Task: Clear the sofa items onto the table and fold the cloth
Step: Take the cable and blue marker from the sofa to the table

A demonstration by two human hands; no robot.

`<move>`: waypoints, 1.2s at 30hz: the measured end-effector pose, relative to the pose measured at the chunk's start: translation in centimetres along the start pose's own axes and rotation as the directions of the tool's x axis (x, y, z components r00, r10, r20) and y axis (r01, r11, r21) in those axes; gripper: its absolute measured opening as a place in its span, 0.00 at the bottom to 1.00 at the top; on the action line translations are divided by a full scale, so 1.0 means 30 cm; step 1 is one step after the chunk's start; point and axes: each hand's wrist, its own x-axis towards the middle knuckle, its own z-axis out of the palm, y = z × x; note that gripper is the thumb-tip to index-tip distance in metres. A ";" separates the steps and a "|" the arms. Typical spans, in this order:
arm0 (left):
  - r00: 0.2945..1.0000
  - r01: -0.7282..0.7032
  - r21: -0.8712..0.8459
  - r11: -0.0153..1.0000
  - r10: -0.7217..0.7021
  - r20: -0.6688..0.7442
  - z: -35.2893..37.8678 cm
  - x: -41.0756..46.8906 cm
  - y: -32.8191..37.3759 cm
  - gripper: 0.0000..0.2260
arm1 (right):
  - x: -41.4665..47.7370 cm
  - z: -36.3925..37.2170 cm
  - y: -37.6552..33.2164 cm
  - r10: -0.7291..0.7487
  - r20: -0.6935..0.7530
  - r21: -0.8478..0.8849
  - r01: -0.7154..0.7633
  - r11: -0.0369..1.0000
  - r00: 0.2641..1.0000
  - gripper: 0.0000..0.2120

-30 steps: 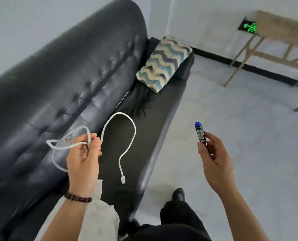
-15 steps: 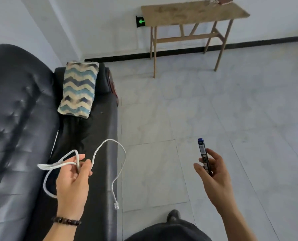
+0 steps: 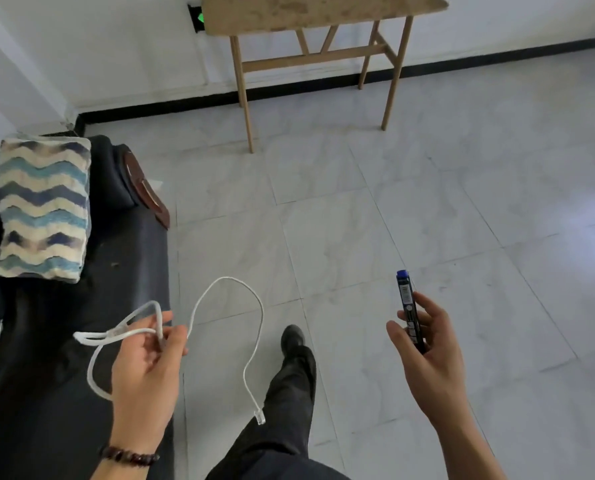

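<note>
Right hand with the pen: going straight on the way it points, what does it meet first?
Only open floor lies ahead of the right hand and its pen, then the wooden table, probably near its front right leg; depth is unclear.

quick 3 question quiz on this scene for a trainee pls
1. True or false: the left hand holds a white cable.
2. What does the right hand hold? A) pen B) cup C) phone
3. Fill in: the zigzag cushion lies on the ____.

Key: 1 true; 2 A; 3 sofa.
</note>
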 end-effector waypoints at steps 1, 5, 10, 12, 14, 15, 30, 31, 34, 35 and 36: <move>1.000 0.013 0.006 1.000 -0.013 0.021 0.073 0.067 0.006 0.06 | 0.082 0.007 0.002 0.015 -0.008 -0.008 -0.015 1.000 1.000 0.21; 0.996 0.025 -0.001 1.000 -0.025 0.085 0.366 0.377 0.116 0.04 | 0.445 0.034 -0.085 0.036 -0.055 -0.048 -0.039 0.998 0.998 0.21; 0.982 -0.079 0.013 0.997 0.075 0.172 0.679 0.759 0.398 0.06 | 0.875 0.018 -0.311 -0.002 -0.146 -0.058 -0.006 0.998 0.989 0.22; 0.970 -0.132 0.024 0.991 0.124 0.207 0.805 0.904 0.503 0.08 | 1.029 0.011 -0.382 -0.014 -0.198 -0.039 0.007 0.999 0.980 0.21; 0.958 -0.170 0.031 0.985 0.157 0.240 0.931 1.034 0.588 0.07 | 1.166 0.003 -0.429 -0.002 -0.248 -0.012 -0.001 1.000 0.969 0.21; 0.953 -0.180 0.033 0.983 0.166 0.255 0.997 1.100 0.621 0.07 | 1.240 0.001 -0.436 0.007 -0.271 0.009 -0.005 1.000 0.963 0.22; 0.954 -0.213 0.103 0.972 0.184 0.235 2.047 2.002 1.168 0.07 | 2.802 0.004 -0.764 -0.029 -0.181 0.037 0.036 0.999 0.983 0.23; 0.955 -0.219 0.102 0.970 0.191 0.228 2.092 2.050 1.213 0.06 | 2.891 0.010 -0.808 -0.038 -0.165 0.026 0.043 0.999 0.986 0.23; 0.964 -0.217 0.078 0.973 0.201 0.174 2.222 2.209 1.282 0.07 | 3.134 0.037 -0.894 -0.046 -0.132 0.016 0.049 0.999 0.990 0.22; 0.967 -0.213 0.068 0.975 0.200 0.161 2.270 2.267 1.294 0.07 | 3.216 0.053 -0.906 -0.044 -0.123 0.012 0.045 0.999 0.991 0.22; 0.967 -0.212 0.058 0.976 0.201 0.156 2.322 2.328 1.303 0.06 | 3.298 0.071 -0.914 -0.041 -0.117 0.007 0.042 0.999 0.992 0.22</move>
